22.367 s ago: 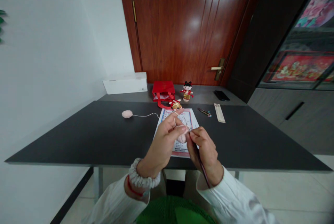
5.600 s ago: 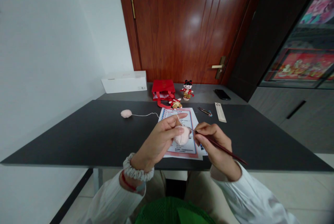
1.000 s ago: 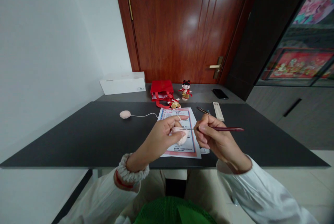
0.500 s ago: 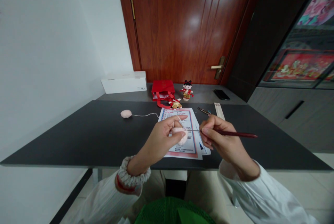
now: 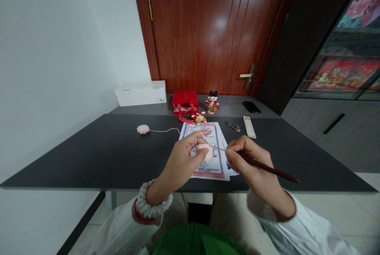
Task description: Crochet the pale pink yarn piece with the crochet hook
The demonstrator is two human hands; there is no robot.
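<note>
The left hand (image 5: pixel 182 164) holds a small pink crocheted piece (image 5: pixel 207 153), its fingers (image 5: pixel 198 153) curled closed around it, with the index finger raised above the piece. The right hand (image 5: pixel 252 162) pinches a crochet hook (image 5: pixel 267 168) with a long dark red handle, its fingers (image 5: pixel 236 156) closed on the hook. The thin metal end reaches left from those fingers to the edge of the pink piece, while the handle runs out past the right knuckles.

Directly under both sets of fingers lies a printed pattern sheet (image 5: pixel 208 172) on the dark desk (image 5: pixel 89 158). Left of the left fingers sits a pink yarn ball (image 5: pixel 143 129), with a pale strand (image 5: pixel 164 130) running from it toward the sheet.

Beyond the right fingers lie a small metal tool with a blue ring (image 5: pixel 231 126) and a pale ruler (image 5: pixel 249 127). Past the fingertips, on a raised back shelf (image 5: pixel 228 108), are a red gift bag (image 5: pixel 184 100), two small dolls (image 5: pixel 211 102) and a black phone (image 5: pixel 251 107).
</note>
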